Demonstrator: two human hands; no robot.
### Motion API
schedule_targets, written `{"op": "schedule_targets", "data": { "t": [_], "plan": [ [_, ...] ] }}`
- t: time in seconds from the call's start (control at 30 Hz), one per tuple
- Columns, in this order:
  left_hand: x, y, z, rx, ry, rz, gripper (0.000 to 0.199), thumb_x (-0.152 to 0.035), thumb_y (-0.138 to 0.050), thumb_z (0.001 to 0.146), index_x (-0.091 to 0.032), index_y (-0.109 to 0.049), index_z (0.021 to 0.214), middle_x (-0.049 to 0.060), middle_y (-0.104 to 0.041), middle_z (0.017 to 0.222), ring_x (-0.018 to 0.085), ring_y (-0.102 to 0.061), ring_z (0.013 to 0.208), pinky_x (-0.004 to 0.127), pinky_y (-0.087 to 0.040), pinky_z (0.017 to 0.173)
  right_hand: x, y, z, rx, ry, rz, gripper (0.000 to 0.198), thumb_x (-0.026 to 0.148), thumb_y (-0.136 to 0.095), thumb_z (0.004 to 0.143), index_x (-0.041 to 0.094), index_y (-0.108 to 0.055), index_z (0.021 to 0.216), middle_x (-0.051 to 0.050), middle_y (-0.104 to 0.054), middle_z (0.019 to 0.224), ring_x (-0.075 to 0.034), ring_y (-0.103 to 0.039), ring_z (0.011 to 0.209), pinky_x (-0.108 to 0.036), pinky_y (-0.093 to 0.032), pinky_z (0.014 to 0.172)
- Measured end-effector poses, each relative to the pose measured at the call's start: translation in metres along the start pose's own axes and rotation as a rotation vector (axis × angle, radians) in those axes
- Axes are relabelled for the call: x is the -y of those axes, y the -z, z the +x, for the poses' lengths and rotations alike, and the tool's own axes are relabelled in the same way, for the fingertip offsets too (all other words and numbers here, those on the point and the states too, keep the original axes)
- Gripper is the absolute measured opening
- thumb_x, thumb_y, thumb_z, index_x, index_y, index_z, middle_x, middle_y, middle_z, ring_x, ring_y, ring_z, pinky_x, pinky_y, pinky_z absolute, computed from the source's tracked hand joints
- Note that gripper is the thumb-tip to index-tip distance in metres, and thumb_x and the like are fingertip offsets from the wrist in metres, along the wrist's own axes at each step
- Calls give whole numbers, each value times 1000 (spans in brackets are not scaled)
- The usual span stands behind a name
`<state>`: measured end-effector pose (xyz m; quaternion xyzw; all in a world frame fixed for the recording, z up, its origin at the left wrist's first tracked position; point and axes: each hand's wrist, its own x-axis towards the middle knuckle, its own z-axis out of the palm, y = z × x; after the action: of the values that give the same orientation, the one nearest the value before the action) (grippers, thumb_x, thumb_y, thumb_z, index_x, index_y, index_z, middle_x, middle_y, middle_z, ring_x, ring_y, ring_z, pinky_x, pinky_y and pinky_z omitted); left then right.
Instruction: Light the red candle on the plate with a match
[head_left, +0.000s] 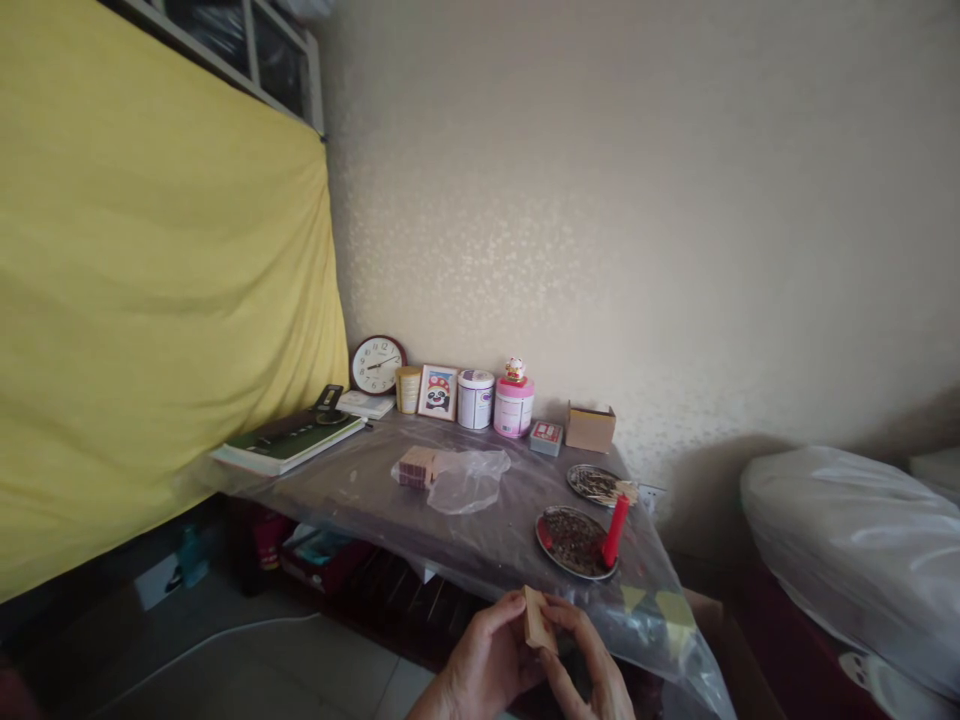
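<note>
My left hand (491, 650) and my right hand (585, 655) meet in front of the table's near edge. Between their fingertips they grip a small tan box (535, 618), matchbox-like, tilted upright. What is inside it, if anything, does not show. Beyond the hands, a round tray (574, 543) holds dark bits, with a red tube-like thing (616, 532) standing at its right side. Behind that lies a second tray (581, 480) with pale thin sticks on it. Farther left, a block of small tan boxes (417, 467) sits beside a crumpled clear plastic bag (469, 482).
Clear plastic covers the table (337, 500). Along the wall stand a clock (377, 364), a framed picture (437, 391), two tins (475, 400) and a cardboard box (590, 428). A thick green book (292, 440) lies left, near a yellow curtain (165, 270). A plastic-covered bundle (847, 540) is at right.
</note>
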<state>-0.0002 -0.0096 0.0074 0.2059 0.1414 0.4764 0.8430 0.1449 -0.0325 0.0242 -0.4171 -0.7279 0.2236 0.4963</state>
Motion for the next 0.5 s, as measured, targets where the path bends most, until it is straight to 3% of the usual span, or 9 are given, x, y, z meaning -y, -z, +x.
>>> {"op": "schedule_targets", "data": {
  "t": [0.5],
  "plan": [
    [2, 4, 4, 15, -1, -31, 20, -28, -56, 79, -13, -63, 90, 4, -61, 78, 14, -55, 72, 26, -37, 67, -11, -9, -3, -88, -32, 2, 34, 50, -56, 78, 23, -63, 98, -6, -66, 107, -21, -63, 100, -25, -50, 86]
  ]
}}
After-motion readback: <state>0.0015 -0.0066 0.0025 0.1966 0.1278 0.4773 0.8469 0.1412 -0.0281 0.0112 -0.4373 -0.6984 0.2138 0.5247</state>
